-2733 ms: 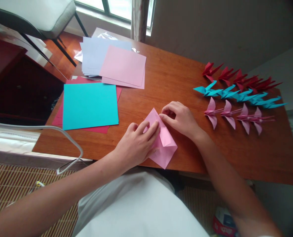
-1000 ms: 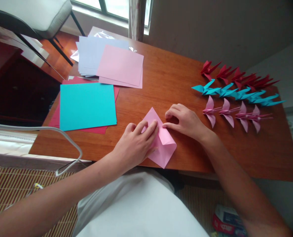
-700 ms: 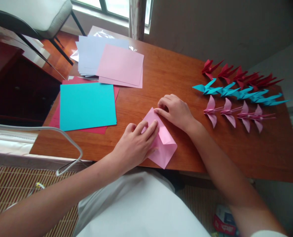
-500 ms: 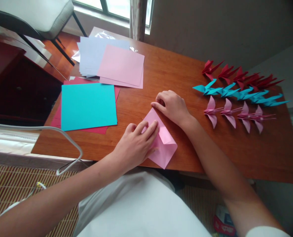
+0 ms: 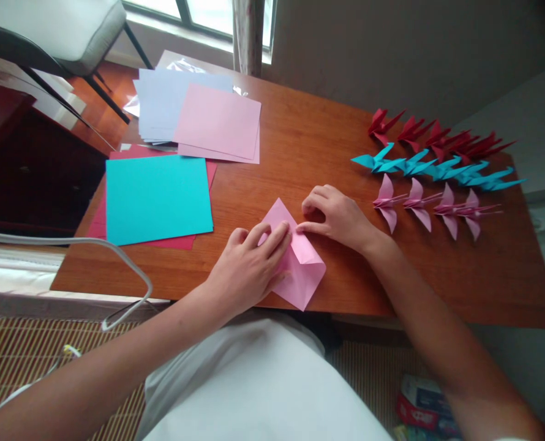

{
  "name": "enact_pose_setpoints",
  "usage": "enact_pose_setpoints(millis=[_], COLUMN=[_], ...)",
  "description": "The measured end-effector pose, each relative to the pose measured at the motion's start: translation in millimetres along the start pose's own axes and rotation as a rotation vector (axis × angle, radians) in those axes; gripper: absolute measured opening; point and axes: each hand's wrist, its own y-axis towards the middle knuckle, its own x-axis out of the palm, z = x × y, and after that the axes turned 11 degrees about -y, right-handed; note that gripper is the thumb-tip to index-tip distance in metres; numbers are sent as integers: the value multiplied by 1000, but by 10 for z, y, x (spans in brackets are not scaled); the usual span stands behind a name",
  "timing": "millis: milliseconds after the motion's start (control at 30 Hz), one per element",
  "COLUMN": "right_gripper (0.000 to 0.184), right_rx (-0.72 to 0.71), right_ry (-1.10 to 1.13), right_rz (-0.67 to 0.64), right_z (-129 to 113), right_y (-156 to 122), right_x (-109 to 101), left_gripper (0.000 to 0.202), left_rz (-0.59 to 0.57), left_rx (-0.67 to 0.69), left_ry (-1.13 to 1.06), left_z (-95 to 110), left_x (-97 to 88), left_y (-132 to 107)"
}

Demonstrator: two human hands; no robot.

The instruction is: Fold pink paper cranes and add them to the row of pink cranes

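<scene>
A partly folded pink paper square [image 5: 302, 269] lies near the front edge of the wooden table [image 5: 300, 141]. My left hand [image 5: 249, 266] lies flat on its left half, fingers stretched out, pressing it down. My right hand [image 5: 339, 215] rests just right of the paper's upper corner, fingers curled, its forefinger tip pressed on the fold's right edge. Neither hand lifts the paper off the table.
A turquoise sheet [image 5: 157, 199] lies on red sheets at the left, with pink [image 5: 217, 121] and lilac sheets [image 5: 160, 104] behind. Rows of folded red [image 5: 438, 136], turquoise [image 5: 433, 168] and pink cranes [image 5: 428, 205] line the right side. A chair [image 5: 47, 24] stands far left.
My right hand slid up along the fold to the paper's top corner, then came back down to the middle of its right edge. My left hand stayed pressed on the paper.
</scene>
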Motion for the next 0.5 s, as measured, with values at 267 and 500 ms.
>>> enact_pose_setpoints(millis=[267,500], right_gripper=[24,18], right_rx=[-48,71], right_ry=[231,213], right_rz=[-6,131], right_z=[94,-60], right_y=[-48,-54], right_x=[-96,-33], left_gripper=[55,56], left_rz=[-11,19], left_rx=[-2,-6], left_ry=[-2,-58], left_z=[-3,12], left_x=[-2,-21], left_y=[5,-12])
